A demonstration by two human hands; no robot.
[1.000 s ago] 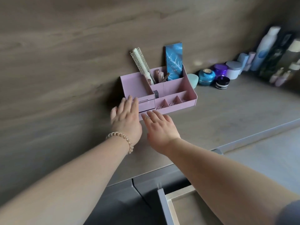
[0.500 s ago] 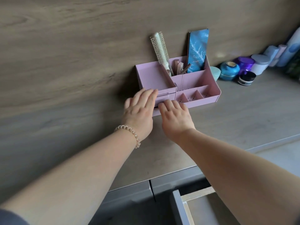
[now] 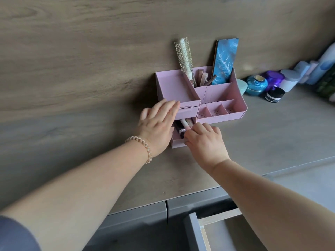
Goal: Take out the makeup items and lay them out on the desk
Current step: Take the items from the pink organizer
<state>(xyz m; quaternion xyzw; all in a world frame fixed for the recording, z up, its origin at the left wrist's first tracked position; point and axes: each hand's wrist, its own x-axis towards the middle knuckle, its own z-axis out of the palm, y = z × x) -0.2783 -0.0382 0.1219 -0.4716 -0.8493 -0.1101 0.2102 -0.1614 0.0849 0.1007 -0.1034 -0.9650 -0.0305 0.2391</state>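
Note:
A pink organiser (image 3: 172,84) stands on the desk against the wood wall. Upright in its back compartments are a round hairbrush (image 3: 183,57), a blue palette (image 3: 224,62) and some lipsticks (image 3: 203,78). Its lower drawer (image 3: 178,143) is pulled out, showing a pink-and-white tube (image 3: 184,124) and a dark tube (image 3: 179,130). My left hand (image 3: 157,124) lies flat against the upper drawer front, holding nothing. My right hand (image 3: 204,142) curls over the pulled-out drawer's front right corner, fingers touching the pink-and-white tube's end.
Right of the organiser stand a teal jar (image 3: 256,85), a black jar (image 3: 274,95), a purple jar (image 3: 273,77), a white jar (image 3: 290,81) and tall bottles (image 3: 322,67). A desk drawer (image 3: 217,230) hangs open below the desk's front edge.
The organiser's lower drawer has slid out toward me under my right hand, exposing the tubes. My left hand stays pressed on the organiser's front. The camera has moved closer.

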